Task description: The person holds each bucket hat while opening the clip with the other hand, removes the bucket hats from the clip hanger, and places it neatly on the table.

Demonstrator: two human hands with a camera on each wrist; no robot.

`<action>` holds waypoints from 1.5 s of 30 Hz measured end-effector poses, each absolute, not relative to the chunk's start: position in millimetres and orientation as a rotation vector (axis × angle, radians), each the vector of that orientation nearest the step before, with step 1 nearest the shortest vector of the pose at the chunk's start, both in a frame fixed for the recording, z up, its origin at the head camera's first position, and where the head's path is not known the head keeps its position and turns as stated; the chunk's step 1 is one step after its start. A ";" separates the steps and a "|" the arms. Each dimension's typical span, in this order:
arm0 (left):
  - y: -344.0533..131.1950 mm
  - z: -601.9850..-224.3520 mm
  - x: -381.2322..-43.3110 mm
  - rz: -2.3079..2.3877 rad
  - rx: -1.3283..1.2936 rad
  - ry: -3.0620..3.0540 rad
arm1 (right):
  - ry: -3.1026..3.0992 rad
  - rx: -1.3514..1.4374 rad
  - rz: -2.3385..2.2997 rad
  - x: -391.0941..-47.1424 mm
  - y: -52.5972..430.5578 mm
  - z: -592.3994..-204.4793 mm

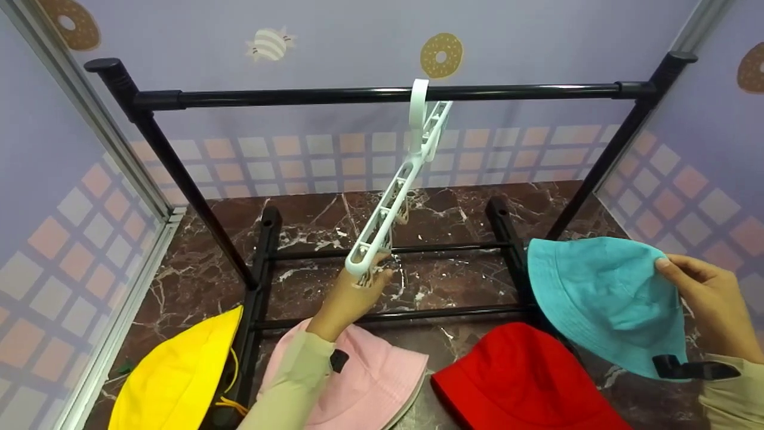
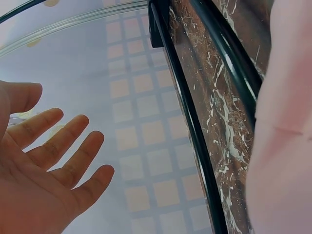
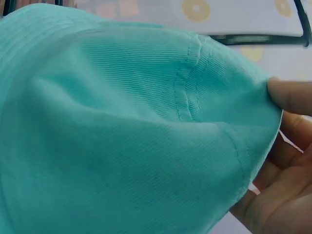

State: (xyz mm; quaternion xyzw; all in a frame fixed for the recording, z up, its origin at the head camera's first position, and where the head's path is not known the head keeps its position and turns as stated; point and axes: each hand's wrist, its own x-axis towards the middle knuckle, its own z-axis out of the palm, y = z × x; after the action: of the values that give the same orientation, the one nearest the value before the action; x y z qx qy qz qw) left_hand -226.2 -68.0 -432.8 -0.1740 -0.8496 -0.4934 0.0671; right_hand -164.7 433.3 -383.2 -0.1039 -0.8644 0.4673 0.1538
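A turquoise bucket hat [image 1: 615,298] hangs sideways from my right hand [image 1: 713,292], which pinches its crown between thumb and fingers. The right wrist view shows the hat's folded cloth [image 3: 126,126] close up, with the thumb [image 3: 292,96] on the crown's edge. My left hand [image 1: 358,295] is under the near end of a white clip hanger [image 1: 385,209], beside its dangling clips. Its fingers are spread and relaxed in the left wrist view, where the palm [image 2: 34,195] holds nothing. The hanger hooks over the rack's black top bar [image 1: 286,97].
A yellow hat [image 1: 173,370] with a cord lies at the front left. Beside it are a pink hat [image 1: 382,376], partly behind my left forearm, and a red hat [image 1: 519,382]. The rack's lower bars [image 1: 453,312] cross above the dark marbled floor [image 1: 316,221].
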 end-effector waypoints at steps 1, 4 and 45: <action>-68.0 -433.6 -226.0 -1.451 -0.553 -2.552 | -2.469 -0.325 1.348 -165.5 437.2 -386.6; -67.7 -436.4 -225.1 -1.339 -0.608 -2.531 | -2.463 -0.418 1.329 -168.2 448.8 -397.0; -72.6 -464.9 -203.4 -0.936 -0.561 -2.656 | -2.625 -0.859 1.429 -185.5 500.9 -485.2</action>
State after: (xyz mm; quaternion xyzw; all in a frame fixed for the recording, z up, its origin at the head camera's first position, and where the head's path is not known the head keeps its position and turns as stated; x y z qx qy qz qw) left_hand -203.4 -72.6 -464.9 -0.1936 -0.9166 -0.3228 0.1345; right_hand -185.5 500.9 -485.2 -0.2761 -0.8440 0.4595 0.0161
